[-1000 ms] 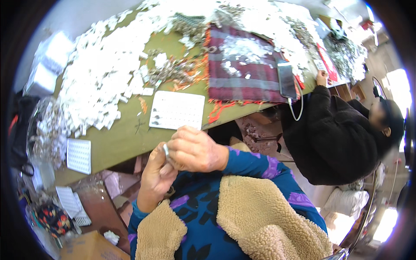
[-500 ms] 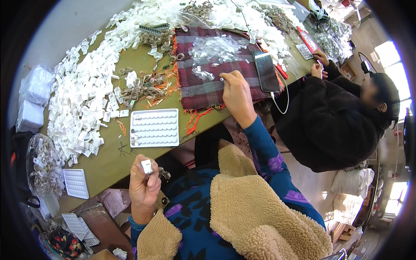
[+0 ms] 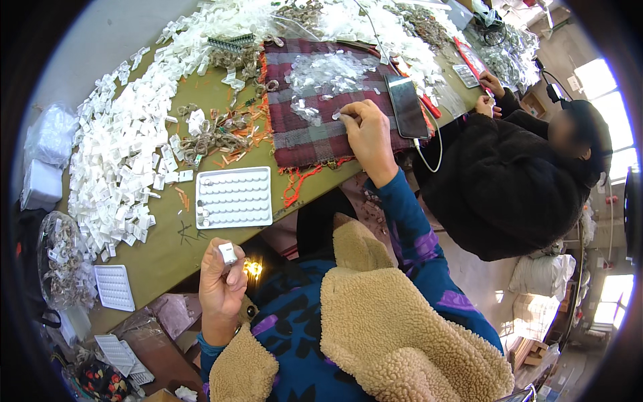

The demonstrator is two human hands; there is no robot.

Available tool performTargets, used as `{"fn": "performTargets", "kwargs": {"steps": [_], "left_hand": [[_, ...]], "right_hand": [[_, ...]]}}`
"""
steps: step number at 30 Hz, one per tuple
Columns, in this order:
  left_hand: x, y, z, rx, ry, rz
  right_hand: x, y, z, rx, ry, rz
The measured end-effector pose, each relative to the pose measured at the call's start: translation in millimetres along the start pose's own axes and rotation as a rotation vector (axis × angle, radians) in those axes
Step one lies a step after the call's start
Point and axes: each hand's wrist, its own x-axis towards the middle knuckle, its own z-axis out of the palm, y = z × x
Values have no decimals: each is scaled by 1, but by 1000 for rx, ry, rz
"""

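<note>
Raised in front of the table edge, my left hand (image 3: pixel 221 288) is closed round a small white battery box (image 3: pixel 228 253). Beside its fingers hangs a bunch of tiny string lights (image 3: pixel 252 267), glowing yellow. Over the plaid cloth (image 3: pixel 295 144), my right hand (image 3: pixel 370 137) has thumb and forefinger pinched at a small clear plastic piece (image 3: pixel 337 114). A loose heap of similar clear pieces (image 3: pixel 328 72) lies on the cloth just beyond. Nearest the left hand on the table is a white compartment tray (image 3: pixel 234 197) with a few small round silvery pieces along its left side.
White plastic boxes (image 3: pixel 120 174) cover the table's left side in a big heap. Coiled light strings (image 3: pixel 221 134) and orange scraps lie beside the cloth. A phone (image 3: pixel 406 107) with a white cable rests on the cloth's right. Another person (image 3: pixel 495 181) works at the right.
The string lights by my left hand were dark and now glow. The white box has tilted slightly. My right hand's fingertips have shifted a little up and left over the cloth.
</note>
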Motion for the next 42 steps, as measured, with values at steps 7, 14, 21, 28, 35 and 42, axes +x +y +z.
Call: {"fn": "performTargets", "kwargs": {"steps": [7,14,21,28,35,42], "left_hand": [[0,1,2,28,-3,12],[3,1,0,33,1,2],[2,1,1,11,-31,10],[0,-4,7,45,6,81],[-8,-3,8,48,-8,66],[-18,2,8,-35,-33,123]], "right_hand": [[25,9,-2,-181,-122,-184],[15,6,-12,41,-153,-41],[23,20,-5,-176,-259,-320],[30,4,0,-395,-343,-258],[-73,-120,6,737,-675,133],[-108,-169,37,736,-629,-109]]}}
